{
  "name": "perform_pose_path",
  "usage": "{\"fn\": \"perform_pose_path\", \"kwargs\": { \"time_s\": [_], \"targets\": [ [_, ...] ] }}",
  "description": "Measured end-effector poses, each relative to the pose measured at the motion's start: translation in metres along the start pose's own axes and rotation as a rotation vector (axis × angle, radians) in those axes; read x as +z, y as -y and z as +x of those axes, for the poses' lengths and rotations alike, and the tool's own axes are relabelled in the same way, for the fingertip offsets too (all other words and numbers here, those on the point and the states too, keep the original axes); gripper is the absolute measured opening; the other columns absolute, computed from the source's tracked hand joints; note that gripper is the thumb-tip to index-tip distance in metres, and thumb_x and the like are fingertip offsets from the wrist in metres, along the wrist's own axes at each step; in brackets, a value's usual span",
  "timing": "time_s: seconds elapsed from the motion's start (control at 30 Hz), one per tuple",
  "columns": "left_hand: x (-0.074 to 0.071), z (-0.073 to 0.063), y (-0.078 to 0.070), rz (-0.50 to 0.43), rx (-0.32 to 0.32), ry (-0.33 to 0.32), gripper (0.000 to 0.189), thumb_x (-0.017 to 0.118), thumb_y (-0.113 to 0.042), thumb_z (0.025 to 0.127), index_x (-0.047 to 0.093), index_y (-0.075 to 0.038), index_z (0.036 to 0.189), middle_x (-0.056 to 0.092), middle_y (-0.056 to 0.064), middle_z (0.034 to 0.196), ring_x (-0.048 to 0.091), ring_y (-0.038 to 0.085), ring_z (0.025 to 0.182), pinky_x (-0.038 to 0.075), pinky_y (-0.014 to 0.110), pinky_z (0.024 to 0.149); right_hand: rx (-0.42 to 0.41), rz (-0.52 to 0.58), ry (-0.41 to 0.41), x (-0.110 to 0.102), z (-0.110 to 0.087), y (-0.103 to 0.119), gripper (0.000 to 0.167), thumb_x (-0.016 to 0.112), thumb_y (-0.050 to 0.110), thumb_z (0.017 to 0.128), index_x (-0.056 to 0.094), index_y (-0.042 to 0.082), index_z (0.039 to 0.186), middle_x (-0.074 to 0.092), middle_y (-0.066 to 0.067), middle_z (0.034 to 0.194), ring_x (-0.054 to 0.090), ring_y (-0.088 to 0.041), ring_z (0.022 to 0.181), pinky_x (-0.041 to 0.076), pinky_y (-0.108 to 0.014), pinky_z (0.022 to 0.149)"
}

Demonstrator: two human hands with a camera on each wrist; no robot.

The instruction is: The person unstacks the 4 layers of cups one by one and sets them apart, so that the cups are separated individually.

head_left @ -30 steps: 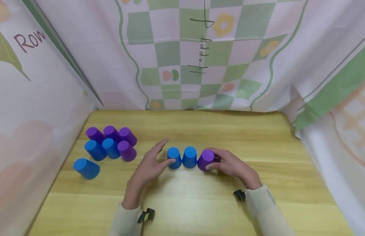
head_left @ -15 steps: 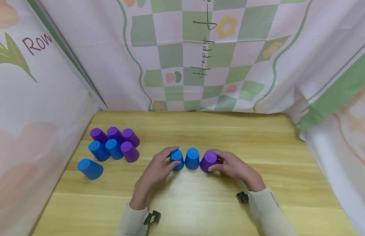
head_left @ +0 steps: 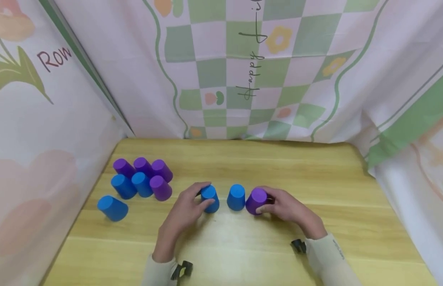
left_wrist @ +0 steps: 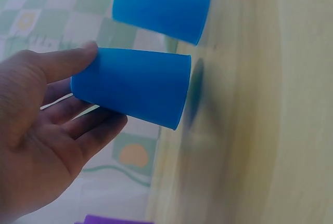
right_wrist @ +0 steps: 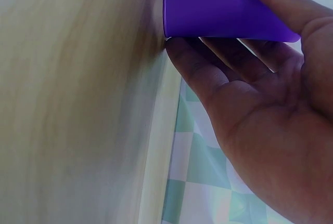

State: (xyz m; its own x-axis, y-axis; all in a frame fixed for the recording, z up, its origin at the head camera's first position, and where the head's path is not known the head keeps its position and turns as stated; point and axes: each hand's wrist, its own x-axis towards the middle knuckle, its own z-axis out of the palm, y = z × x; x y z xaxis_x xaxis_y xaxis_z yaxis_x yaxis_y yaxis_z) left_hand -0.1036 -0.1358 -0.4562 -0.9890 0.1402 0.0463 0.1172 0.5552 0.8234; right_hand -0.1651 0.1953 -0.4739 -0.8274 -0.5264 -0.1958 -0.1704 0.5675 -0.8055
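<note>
My left hand point(head_left: 188, 206) grips an upside-down blue cup point(head_left: 210, 199) between thumb and fingers. In the left wrist view this blue cup point(left_wrist: 135, 86) is just off the table, a shadow showing beneath its rim. A second blue cup point(head_left: 236, 197) stands upside down to its right, with a gap between them. My right hand point(head_left: 286, 205) holds an upside-down purple cup point(head_left: 256, 201), thumb in front and fingers behind. That purple cup point(right_wrist: 218, 8) has its rim at the table in the right wrist view, and stands right beside the second blue cup.
At the left of the wooden table point(head_left: 243, 254) several upside-down cups stand close together, among them a purple cup point(head_left: 161, 188) and a blue cup point(head_left: 123, 186). Another blue cup point(head_left: 113, 208) stands nearer the front. A printed curtain point(head_left: 239, 71) hangs behind the table's back edge.
My left hand has closed round the left blue cup and shifted it left and up, away from the middle blue cup. The right hand keeps its hold on the purple cup.
</note>
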Motion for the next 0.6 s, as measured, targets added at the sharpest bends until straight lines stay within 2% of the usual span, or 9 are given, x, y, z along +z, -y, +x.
{"fn": "perform_pose_path", "kwargs": {
  "time_s": [0.17, 0.4, 0.6],
  "targets": [
    [-0.017, -0.010, 0.004, 0.003, -0.095, -0.033, 0.053, 0.076, -0.027, 0.099, 0.060, -0.016, 0.148, 0.065, 0.007, 0.145, 0.059, 0.032, 0.138, 0.049, 0.057, 0.115, -0.006, 0.016, 0.005, 0.000, -0.003, 0.000, 0.040, 0.082, 0.033, 0.093, 0.069, 0.026, 0.131, 0.073, 0.001, 0.122, 0.065, -0.024, 0.116, 0.052, -0.055, 0.106],
    [-0.043, -0.019, 0.013, 0.021, -0.126, -0.076, 0.054, 0.074, -0.026, 0.101, 0.057, -0.010, 0.149, 0.061, 0.013, 0.149, 0.058, 0.038, 0.139, 0.049, 0.058, 0.114, -0.012, 0.001, -0.007, -0.001, -0.005, 0.002, 0.040, 0.081, 0.031, 0.094, 0.069, 0.026, 0.132, 0.073, 0.001, 0.122, 0.065, -0.024, 0.116, 0.052, -0.056, 0.107],
    [-0.056, -0.030, 0.015, 0.054, -0.184, -0.103, 0.055, 0.073, -0.028, 0.102, 0.055, -0.011, 0.151, 0.058, 0.016, 0.151, 0.058, 0.039, 0.138, 0.050, 0.059, 0.113, -0.010, 0.017, 0.005, -0.001, -0.006, 0.004, 0.040, 0.082, 0.032, 0.093, 0.068, 0.028, 0.131, 0.073, 0.003, 0.121, 0.065, -0.023, 0.116, 0.052, -0.055, 0.107]
  ]
}}
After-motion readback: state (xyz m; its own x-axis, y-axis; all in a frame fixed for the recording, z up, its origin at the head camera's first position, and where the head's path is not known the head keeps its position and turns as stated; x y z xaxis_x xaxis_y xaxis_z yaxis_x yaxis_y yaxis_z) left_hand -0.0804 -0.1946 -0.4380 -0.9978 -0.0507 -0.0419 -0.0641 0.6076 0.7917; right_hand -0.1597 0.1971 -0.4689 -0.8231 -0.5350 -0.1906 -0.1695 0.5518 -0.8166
